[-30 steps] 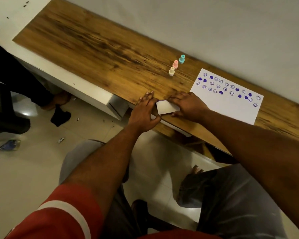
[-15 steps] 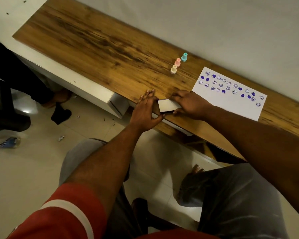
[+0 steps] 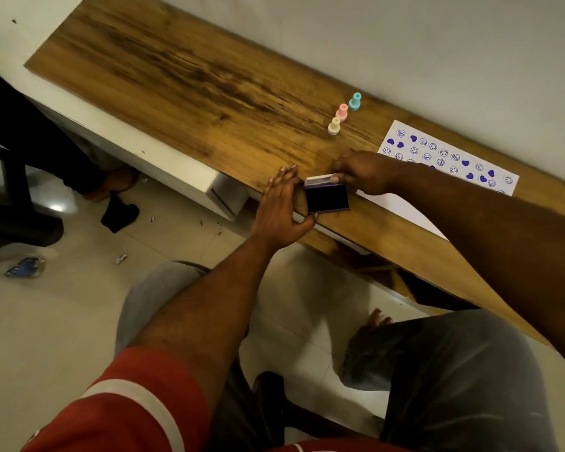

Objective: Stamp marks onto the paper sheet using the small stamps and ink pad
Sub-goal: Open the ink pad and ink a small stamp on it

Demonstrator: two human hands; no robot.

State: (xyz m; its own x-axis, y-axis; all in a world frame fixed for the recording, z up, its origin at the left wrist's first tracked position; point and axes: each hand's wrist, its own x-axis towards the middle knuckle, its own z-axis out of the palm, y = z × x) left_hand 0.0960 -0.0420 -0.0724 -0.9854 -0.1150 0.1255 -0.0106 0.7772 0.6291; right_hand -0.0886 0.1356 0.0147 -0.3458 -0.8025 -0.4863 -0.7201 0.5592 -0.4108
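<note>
- The left hand [image 3: 279, 207] lies flat with its fingers pressed together, and its thumb reaches under the near side of the ink pad [image 3: 327, 198]. It looks like it is there to keep the pad from sliding.
- The right hand [image 3: 366, 172] pinches the white lid [image 3: 320, 181] at the far side of the pad and tips it up. That is why the dark ink shows.
- The ink pad sits at the near edge of the table [image 3: 183, 76], close to the person. That spot is easy to reach with both hands.
- The lid probably has to be open before a stamp can be pushed into the ink, so this looks like getting ready to stamp more.
- The paper sheet [image 3: 415, 207] lies just beside the pad, on the right, between the near edge and the far edge of the table. The right arm covers part of it.
- The sheet already has many purple smiley faces and hearts [image 3: 437, 154] along its far side. The near part is bare, so there is room for more.
- Three small stamps stand upright in a short row near the far edge: a cream stamp [image 3: 334, 126], a pink stamp [image 3: 342, 112] and a teal stamp [image 3: 355, 101]. No hand touches them. They stand out of the way but are still close enough to grab.
</note>
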